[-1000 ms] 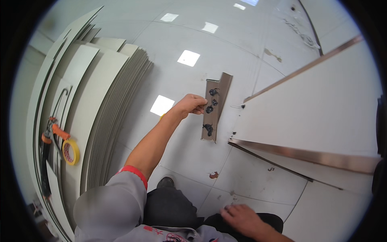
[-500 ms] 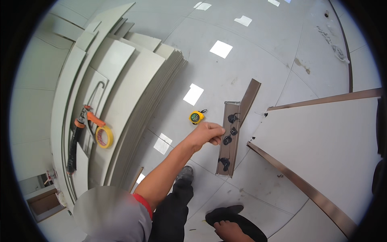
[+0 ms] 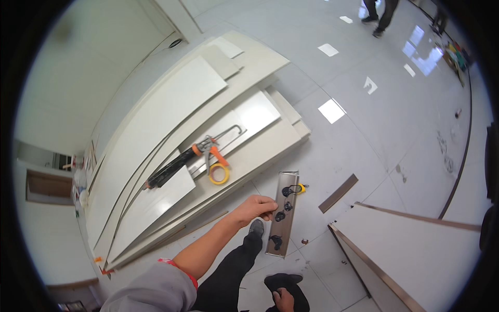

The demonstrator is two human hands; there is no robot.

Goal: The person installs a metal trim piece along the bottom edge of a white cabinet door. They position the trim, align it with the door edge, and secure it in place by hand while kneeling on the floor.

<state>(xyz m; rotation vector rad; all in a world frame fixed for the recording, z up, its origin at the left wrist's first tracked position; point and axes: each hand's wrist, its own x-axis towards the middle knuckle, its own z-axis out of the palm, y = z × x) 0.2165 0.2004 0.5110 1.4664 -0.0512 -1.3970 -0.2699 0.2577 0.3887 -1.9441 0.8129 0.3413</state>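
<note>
My left hand (image 3: pixel 258 208) pinches the left long edge of a brown trim strip (image 3: pixel 289 227). Several black glossy blobs, apparently adhesive, sit along the strip's face. The strip's upper end overlaps a yellow tape measure (image 3: pixel 300 189) on the floor and hides part of it. Low in the view, my right hand (image 3: pixel 283 300) is by my dark trousers and shoe, fingers curled, with nothing visible in them. A shorter brown strip (image 3: pixel 338 193) lies on the tiles to the right.
Pale panels (image 3: pixel 249 151) are stacked at left, carrying a caulking gun (image 3: pixel 179 165) and a yellow tape roll (image 3: pixel 219 174). A white panel with brown edging (image 3: pixel 416 244) stands at right. Another person's legs (image 3: pixel 383 15) show at the far top.
The brown strip in my left hand has shifted left, away from the shorter strip and across the tape measure. My view has swung, bringing another person's legs into sight.
</note>
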